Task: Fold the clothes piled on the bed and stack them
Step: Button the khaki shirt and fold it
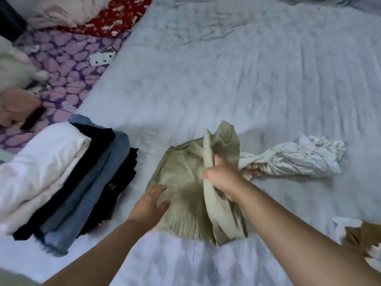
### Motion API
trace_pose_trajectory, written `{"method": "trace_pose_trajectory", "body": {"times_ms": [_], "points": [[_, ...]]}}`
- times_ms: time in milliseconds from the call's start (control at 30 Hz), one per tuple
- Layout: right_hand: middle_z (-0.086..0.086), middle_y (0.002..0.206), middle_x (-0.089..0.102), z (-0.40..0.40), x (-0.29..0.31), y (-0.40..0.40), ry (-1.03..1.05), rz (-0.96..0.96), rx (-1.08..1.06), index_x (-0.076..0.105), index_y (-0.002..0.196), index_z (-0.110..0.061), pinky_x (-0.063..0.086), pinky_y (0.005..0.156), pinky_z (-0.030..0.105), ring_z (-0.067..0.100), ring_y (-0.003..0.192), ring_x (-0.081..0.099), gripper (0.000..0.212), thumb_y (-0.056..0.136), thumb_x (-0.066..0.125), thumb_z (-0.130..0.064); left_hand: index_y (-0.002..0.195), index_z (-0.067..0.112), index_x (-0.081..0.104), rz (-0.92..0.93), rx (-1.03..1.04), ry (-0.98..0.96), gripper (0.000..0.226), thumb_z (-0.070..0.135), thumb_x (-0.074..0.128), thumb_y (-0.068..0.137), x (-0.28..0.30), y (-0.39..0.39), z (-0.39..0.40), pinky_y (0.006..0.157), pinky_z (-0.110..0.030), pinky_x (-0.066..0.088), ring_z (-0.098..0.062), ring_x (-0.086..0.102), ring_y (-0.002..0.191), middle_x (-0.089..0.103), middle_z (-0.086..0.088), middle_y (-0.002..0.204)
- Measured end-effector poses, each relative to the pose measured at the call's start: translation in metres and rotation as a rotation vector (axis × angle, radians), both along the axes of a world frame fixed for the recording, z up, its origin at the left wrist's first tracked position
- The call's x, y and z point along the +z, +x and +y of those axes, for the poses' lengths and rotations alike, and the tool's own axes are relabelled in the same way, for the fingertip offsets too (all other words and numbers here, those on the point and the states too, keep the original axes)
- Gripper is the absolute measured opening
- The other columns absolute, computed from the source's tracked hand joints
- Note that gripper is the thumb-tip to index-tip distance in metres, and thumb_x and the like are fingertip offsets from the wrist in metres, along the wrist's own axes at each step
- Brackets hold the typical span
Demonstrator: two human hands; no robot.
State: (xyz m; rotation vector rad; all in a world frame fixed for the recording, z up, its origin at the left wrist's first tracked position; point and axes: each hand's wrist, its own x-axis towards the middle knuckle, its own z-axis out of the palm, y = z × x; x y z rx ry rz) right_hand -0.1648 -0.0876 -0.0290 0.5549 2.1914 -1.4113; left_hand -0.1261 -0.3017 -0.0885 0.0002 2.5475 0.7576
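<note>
An olive-green garment [185, 182] lies partly folded on the pale bed sheet [247, 79] in front of me. My left hand [151, 203] rests flat on its left edge with straight fingers. My right hand [222, 178] grips a raised fold of the same garment, lifting it above the rest. To the left lies a leaning stack of folded clothes [68, 182]: white on top, then black, blue denim and black. A crumpled white garment [292, 157] lies unfolded to the right of my right hand.
A purple patterned blanket [68, 65] and a red floral cloth [115, 17] lie at the far left. Pale soft items [14, 69] sit at the left edge. A brown and white cloth [358, 234] shows at the lower right edge.
</note>
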Motion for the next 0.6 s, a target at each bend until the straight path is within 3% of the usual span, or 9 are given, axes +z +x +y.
{"method": "trace_pose_trajectory", "body": {"times_ms": [67,133,167,233,300,400,500,600], "points": [[0.009,0.112,0.060,-0.044,-0.007,-0.010,0.041,-0.030,0.072,0.049,0.124,-0.016,0.045,0.058,0.025,0.027,0.097,0.059,0.040,0.085,0.051,-0.011,0.134,0.017,0.050,-0.033,0.091,0.064,0.044,0.021,0.060,0.091,-0.003,0.000,-0.024,0.104,-0.021,0.033,-0.015,0.047,0.125,0.048,0.003,0.135],[0.011,0.124,0.057,-0.079,-0.017,-0.016,0.046,-0.043,0.144,0.041,0.136,-0.017,0.052,0.072,0.031,0.029,0.105,0.058,0.050,0.087,0.053,-0.018,0.131,0.016,0.054,-0.050,0.139,0.099,0.039,0.017,0.058,0.092,-0.006,0.000,-0.041,0.096,-0.018,0.037,-0.013,0.052,0.117,0.053,0.000,0.130],[0.011,0.131,0.054,-0.097,-0.023,-0.017,0.027,-0.045,0.178,0.032,0.144,-0.020,0.051,0.082,0.032,0.029,0.109,0.058,0.060,0.089,0.055,-0.027,0.130,0.015,0.054,-0.056,0.152,0.105,0.037,0.014,0.056,0.093,-0.008,-0.001,-0.053,0.094,-0.017,0.037,-0.012,0.053,0.115,0.054,-0.001,0.130],[0.011,0.136,0.051,-0.116,-0.033,-0.015,-0.009,-0.089,0.222,0.015,0.151,-0.025,0.050,0.085,0.030,0.028,0.107,0.060,0.074,0.090,0.052,-0.047,0.130,0.014,0.054,-0.068,0.179,0.117,0.035,0.009,0.049,0.095,-0.012,-0.004,-0.069,0.093,-0.016,0.035,-0.009,0.050,0.112,0.053,-0.002,0.130],[0.013,0.128,0.056,-0.113,-0.041,-0.009,0.093,-0.076,0.254,0.024,0.148,-0.020,0.048,0.087,0.029,0.029,0.106,0.061,0.071,0.090,0.047,-0.054,0.133,0.014,0.051,-0.071,0.194,0.099,0.037,0.009,0.043,0.098,-0.016,-0.008,-0.079,0.096,-0.017,0.033,-0.009,0.048,0.114,0.051,-0.002,0.134],[0.011,0.105,0.066,-0.083,-0.060,0.007,0.342,0.018,0.315,0.051,0.128,-0.012,0.047,0.085,0.032,0.028,0.099,0.061,0.048,0.092,0.051,-0.043,0.132,0.014,0.053,-0.004,0.191,0.058,0.035,0.013,0.039,0.099,-0.032,-0.015,-0.089,0.102,-0.021,0.032,-0.015,0.047,0.122,0.050,-0.002,0.136],[0.007,0.110,0.064,-0.039,-0.078,0.031,0.503,0.202,0.483,0.060,0.121,-0.015,0.050,0.084,0.035,0.027,0.101,0.061,0.034,0.088,0.054,-0.020,0.125,0.010,0.059,0.098,0.077,0.045,0.035,0.020,0.040,0.097,-0.043,-0.022,-0.082,0.100,-0.019,0.032,-0.019,0.050,0.121,0.052,-0.005,0.132],[0.002,0.115,0.065,-0.001,-0.099,0.060,0.678,0.474,0.774,0.060,0.118,-0.019,0.053,0.084,0.038,0.025,0.107,0.059,0.055,0.064,0.052,-0.012,0.110,0.013,0.069,0.308,-0.284,0.065,0.043,0.040,0.041,0.091,-0.049,-0.025,-0.076,0.098,-0.032,0.045,-0.023,0.055,0.117,0.062,-0.007,0.124]]}}
